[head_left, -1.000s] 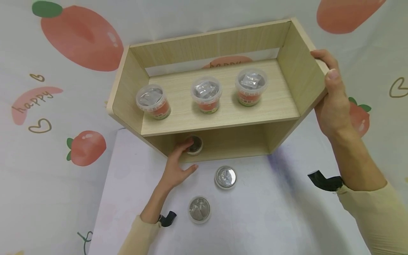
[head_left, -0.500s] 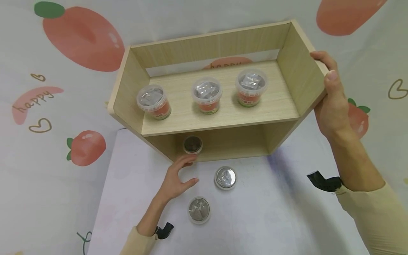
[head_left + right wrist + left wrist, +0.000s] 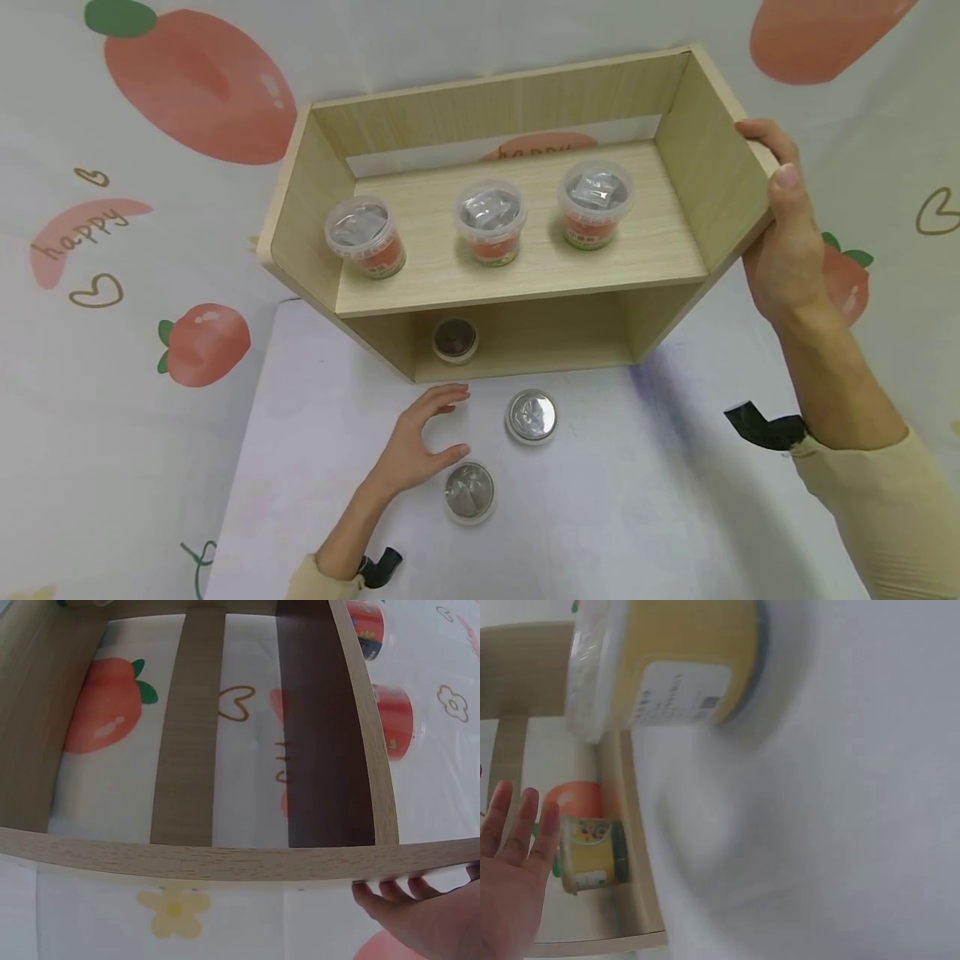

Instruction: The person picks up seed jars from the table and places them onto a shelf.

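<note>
A pale wooden two-tier shelf [image 3: 525, 298] stands at the back of the table. My right hand [image 3: 787, 242] grips the edge of its right side panel; the right wrist view shows fingertips [image 3: 362, 888] against that panel. My left hand [image 3: 411, 446] hovers in front of the shelf, thumb and fingers spread apart, holding nothing. Inside the lower compartment, at the left, sits a lidded plastic tub [image 3: 455, 340], yellow-sided in the left wrist view. Two more lidded tubs are on the table: one [image 3: 531, 417] right of my left hand, another [image 3: 469, 492] near its thumb.
On the upper tier stand three clear-lidded tubs with red sides: left [image 3: 366, 237], middle [image 3: 491, 222] and right [image 3: 595, 204]. A white cloth [image 3: 637, 492] covers the table. Behind hangs a white backdrop [image 3: 67, 350] with printed fruit and hearts.
My left hand has let go of the tub in the lower compartment and drawn back toward me. That tub stays there. The right hand keeps its grip on the shelf.
</note>
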`<action>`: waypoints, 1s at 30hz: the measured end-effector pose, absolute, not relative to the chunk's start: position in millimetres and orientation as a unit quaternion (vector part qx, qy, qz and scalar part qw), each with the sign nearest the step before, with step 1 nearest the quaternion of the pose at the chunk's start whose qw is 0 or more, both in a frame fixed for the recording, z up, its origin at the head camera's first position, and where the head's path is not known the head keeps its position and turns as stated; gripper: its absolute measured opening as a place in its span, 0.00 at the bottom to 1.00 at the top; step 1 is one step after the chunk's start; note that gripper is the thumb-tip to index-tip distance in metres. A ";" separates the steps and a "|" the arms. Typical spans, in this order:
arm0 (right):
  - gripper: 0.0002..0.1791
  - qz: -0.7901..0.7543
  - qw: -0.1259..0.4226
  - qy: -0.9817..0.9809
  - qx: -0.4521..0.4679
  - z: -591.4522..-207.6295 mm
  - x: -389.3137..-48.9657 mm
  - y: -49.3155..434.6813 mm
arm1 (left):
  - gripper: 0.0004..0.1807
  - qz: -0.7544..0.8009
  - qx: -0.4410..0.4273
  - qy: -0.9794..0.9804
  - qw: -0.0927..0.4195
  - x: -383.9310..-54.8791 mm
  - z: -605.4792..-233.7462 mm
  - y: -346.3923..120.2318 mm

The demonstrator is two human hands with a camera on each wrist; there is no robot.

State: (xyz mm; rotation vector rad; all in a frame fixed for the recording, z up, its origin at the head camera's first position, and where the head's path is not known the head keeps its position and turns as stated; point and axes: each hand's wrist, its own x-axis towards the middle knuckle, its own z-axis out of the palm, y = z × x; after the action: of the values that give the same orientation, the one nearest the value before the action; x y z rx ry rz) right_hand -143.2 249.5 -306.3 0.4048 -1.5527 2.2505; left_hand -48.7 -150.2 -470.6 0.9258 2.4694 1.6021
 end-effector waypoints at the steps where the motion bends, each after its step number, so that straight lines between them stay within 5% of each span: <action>1: 0.32 0.800 0.188 -0.551 0.144 -306.2 -143.4 249.7 | 0.36 0.518 0.300 0.800 0.028 -47.6 -476.5 -151.0; 17: 0.31 0.801 0.191 -0.549 0.142 -306.8 -143.8 249.0 | 0.36 0.521 0.312 0.793 0.050 -19.5 -528.3 -157.1; 30: 0.32 0.806 0.190 -0.543 0.139 -307.8 -144.7 250.1 | 0.46 0.520 0.241 0.808 0.140 6.2 -548.7 -159.9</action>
State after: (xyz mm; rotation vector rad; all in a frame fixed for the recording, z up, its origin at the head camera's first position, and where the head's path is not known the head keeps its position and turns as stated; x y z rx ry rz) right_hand -144.7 250.1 -307.8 0.3919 -1.5251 2.2660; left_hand 6.2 -159.9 -548.7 0.6965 2.3336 1.5014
